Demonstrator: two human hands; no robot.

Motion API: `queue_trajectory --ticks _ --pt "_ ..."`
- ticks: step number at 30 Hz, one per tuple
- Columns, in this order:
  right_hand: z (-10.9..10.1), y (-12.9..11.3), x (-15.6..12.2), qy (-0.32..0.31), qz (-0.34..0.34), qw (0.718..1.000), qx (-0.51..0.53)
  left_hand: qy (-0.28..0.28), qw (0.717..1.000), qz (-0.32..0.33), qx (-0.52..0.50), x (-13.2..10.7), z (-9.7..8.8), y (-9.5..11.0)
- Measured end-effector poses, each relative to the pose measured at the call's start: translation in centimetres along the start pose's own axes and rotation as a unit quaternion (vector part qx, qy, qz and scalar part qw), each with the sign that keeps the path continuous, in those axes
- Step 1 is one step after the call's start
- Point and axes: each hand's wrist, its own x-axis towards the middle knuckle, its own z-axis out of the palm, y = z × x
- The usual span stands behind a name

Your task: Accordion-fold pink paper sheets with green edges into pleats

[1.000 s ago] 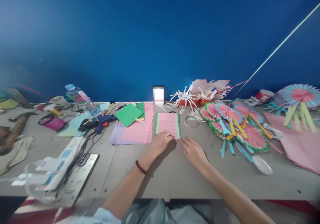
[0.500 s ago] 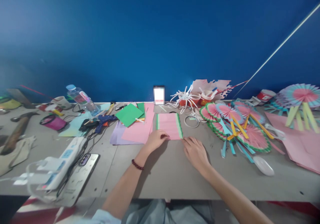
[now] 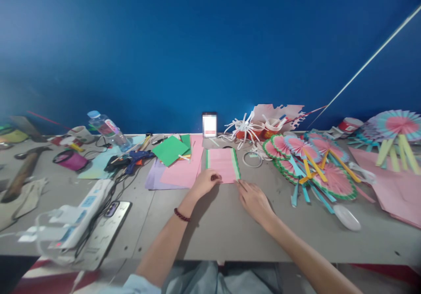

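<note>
A pink paper sheet (image 3: 221,164) with green-edged strips along its left and right sides lies flat in front of me. At its near left corner is my left hand (image 3: 206,184), its fingers curled and closed on the paper's edge. My right hand (image 3: 254,201) rests palm down at the near right corner, fingers stretched out and fingertips touching the paper. Whatever is under the left fingers is hidden.
Left of the sheet lie green paper squares (image 3: 171,150) on pink and purple sheets. Folded paper fans (image 3: 332,181) are piled to the right, by a white spoon-like piece (image 3: 346,217). A power strip (image 3: 87,213), a phone (image 3: 113,228) and a hammer (image 3: 24,171) are farther left.
My right hand has slid slightly left along the sheet's near right corner. My left hand and the sheet have hardly moved.
</note>
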Motion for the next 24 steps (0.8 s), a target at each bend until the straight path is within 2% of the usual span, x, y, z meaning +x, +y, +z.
queue_trajectory --ticks 7,11,18,24 --pt "0.0 -0.4 0.0 -0.016 -0.024 0.998 -0.058 -0.007 1.000 0.003 0.010 -0.1 -0.1 0.1" --pt "-0.6 -0.7 0.3 -0.047 -0.032 0.996 -0.063 -0.011 1.000 0.002 0.020 -0.1 0.0 0.1" --pt "-2.0 -2.0 1.2 -0.105 -0.004 0.993 -0.051 -0.018 0.999 0.007 0.043 -0.1 -0.1 0.1" --pt "-1.2 -3.2 1.2 -0.108 0.016 0.991 -0.075 -0.003 0.996 -0.002 0.093 -0.4 -0.7 0.7"
